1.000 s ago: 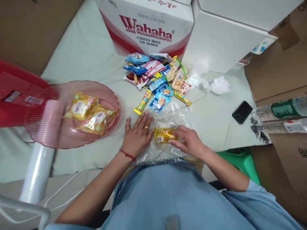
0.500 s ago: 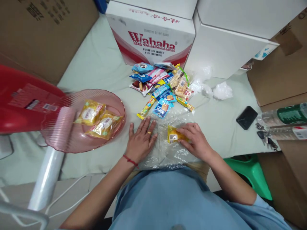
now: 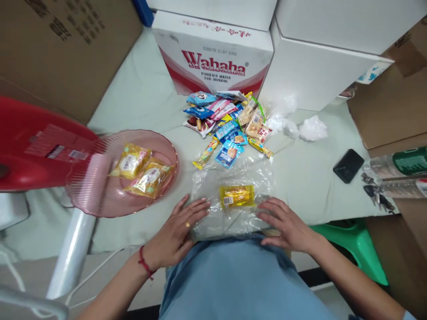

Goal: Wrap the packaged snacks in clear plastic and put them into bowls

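A yellow snack packet (image 3: 237,195) lies on a sheet of clear plastic wrap (image 3: 233,195) spread at the table's near edge. My left hand (image 3: 175,233) rests flat on the sheet's left edge, fingers spread. On the sheet's right lower corner lies my right hand (image 3: 285,224), also flat with fingers out. Neither hand holds anything. Beyond the sheet is a pile of several mixed snack packets (image 3: 227,122).
A pink round basket (image 3: 133,173) at the left holds two yellow packets. A red basket (image 3: 36,146) overlaps it. Wahaha carton (image 3: 213,58) and white boxes stand behind. Black phone (image 3: 348,165), keys and water bottles (image 3: 398,162) lie right. A film roll (image 3: 71,253) is lower left.
My right hand let go of the yellow packet, which now lies flat on the wrap. Both hands slid back toward me to the wrap's near corners.
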Tool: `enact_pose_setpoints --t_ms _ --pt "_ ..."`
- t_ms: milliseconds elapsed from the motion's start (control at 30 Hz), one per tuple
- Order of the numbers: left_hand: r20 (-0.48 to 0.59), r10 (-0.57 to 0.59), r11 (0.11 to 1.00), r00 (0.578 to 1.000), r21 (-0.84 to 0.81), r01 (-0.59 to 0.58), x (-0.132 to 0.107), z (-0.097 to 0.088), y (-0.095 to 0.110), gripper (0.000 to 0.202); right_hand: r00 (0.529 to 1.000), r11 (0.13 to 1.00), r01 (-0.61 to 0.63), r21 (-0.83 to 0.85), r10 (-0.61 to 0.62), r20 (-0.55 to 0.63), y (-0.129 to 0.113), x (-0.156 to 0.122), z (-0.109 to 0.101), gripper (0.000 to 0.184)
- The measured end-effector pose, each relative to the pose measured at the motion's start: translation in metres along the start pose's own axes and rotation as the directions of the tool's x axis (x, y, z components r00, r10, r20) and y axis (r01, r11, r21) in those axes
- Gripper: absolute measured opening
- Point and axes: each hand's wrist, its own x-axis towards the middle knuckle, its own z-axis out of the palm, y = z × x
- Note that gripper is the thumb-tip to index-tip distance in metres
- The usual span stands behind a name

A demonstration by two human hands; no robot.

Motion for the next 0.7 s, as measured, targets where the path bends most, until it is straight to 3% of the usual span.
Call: enact_pose_setpoints --t_ms 67,167,233,300,367,433,500,567,633,700 --pt "0.037 -0.03 0.999 0.999 -0.009 0.03 -0.004 0.001 -0.001 0.067 0.999 0.998 -0.049 -0.033 0.05 0.02 0.005 -0.014 0.005 0.053" --pt "-0.03 -0.078 0.997 0.996 0.025 0.079 -0.002 0.008 -0.005 0.036 0.997 0.995 -0.08 0.059 0.079 0.006 0.01 -0.012 0.003 0.024" --pt "-0.094 -0.135 0.991 0.986 -0.004 0.135 0.005 0.012 -0.008 0.022 0.997 0.982 -0.069 0.174 0.074 -0.022 0.013 -0.001 -0.007 0.018" --pt "-0.15 -0.241 0.97 0.959 -0.069 0.233 0.014 0.012 -0.01 0.022 0.991 0.957 -0.106 0.271 0.125 -0.054 0.017 0.012 -0.021 0.016" --pt "-0.214 -0.384 0.923 0.898 -0.103 0.37 0.027 0.012 -0.011 0.027 0.962 0.915 -0.236 0.326 0.268 -0.056 0.024 0.025 -0.032 0.02" --pt "-0.275 -0.511 0.856 0.814 -0.071 0.513 0.041 0.013 -0.011 0.035 0.89 0.846 -0.43 0.316 0.456 -0.013 0.036 0.033 -0.038 0.029" --pt "-0.329 -0.595 0.776 0.733 0.003 0.631 0.054 0.017 -0.011 0.039 0.793 0.773 -0.604 0.194 0.607 0.048 0.049 0.039 -0.042 0.031" --pt "-0.371 -0.631 0.71 0.681 0.077 0.7 0.065 0.022 -0.011 0.039 0.729 0.732 -0.682 -0.004 0.68 0.075 0.06 0.043 -0.049 0.027" --pt "-0.404 -0.641 0.666 0.653 0.13 0.734 0.072 0.028 -0.012 0.034 0.72 0.712 -0.682 -0.167 0.694 0.02 0.066 0.052 -0.06 0.026" --pt "-0.439 -0.639 0.64 0.631 0.151 0.753 0.075 0.034 -0.013 0.027 0.768 0.74 -0.633 -0.225 0.637 -0.067 0.066 0.068 -0.071 0.027"
